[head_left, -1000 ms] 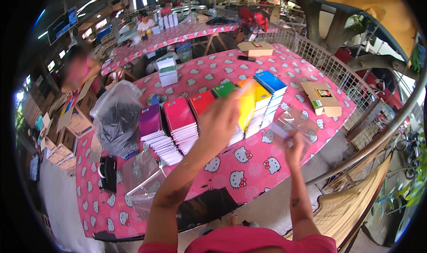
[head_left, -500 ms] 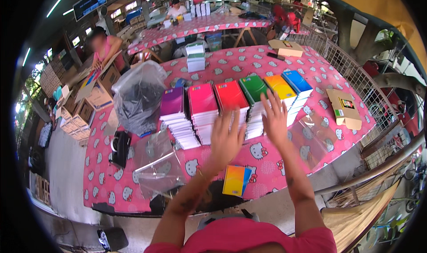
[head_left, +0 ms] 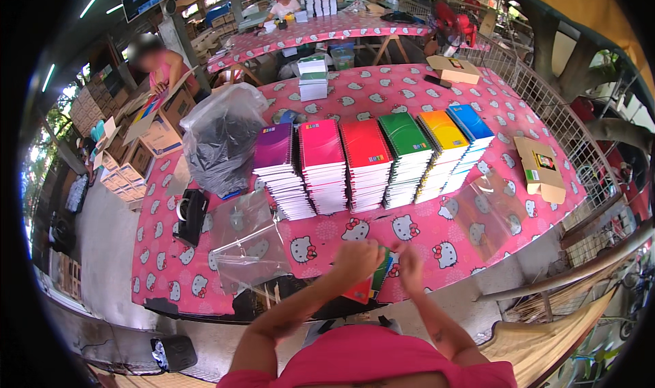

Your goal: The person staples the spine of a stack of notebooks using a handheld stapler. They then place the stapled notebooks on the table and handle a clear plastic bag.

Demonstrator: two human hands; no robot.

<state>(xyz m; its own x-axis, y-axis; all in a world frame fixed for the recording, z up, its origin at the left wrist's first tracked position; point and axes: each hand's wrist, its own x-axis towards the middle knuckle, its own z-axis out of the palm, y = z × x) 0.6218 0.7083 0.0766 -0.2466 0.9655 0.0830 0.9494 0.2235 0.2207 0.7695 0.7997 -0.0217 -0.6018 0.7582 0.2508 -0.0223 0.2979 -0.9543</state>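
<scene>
Several wire-bound notebooks lie in a small, overlapping pile at the table's near edge, with a red notebook (head_left: pixel 359 292) and a green notebook (head_left: pixel 379 277) showing on top. My left hand (head_left: pixel 360 260) is closed over the far end of the red notebook. Just right of the pile is my right hand (head_left: pixel 411 269), somewhat blurred, its fingertips hidden. Beyond my hands stand tall notebook stacks in a row: purple (head_left: pixel 274 146), pink (head_left: pixel 322 144), red (head_left: pixel 366 144), green (head_left: pixel 406 134), yellow (head_left: pixel 443 131) and blue (head_left: pixel 470 123).
Clear plastic sheets (head_left: pixel 249 248) flank my work area. A black tape dispenser (head_left: pixel 190 217) and a grey plastic bag (head_left: pixel 222 146) are at left. An opened cardboard box (head_left: pixel 539 170) lies right. A co-worker (head_left: pixel 164 71) handles cartons at the far left.
Both hands have drawn back from the tall stacks to the near edge. Red and green notebooks now show on the small pile, where yellow and blue ones showed before.
</scene>
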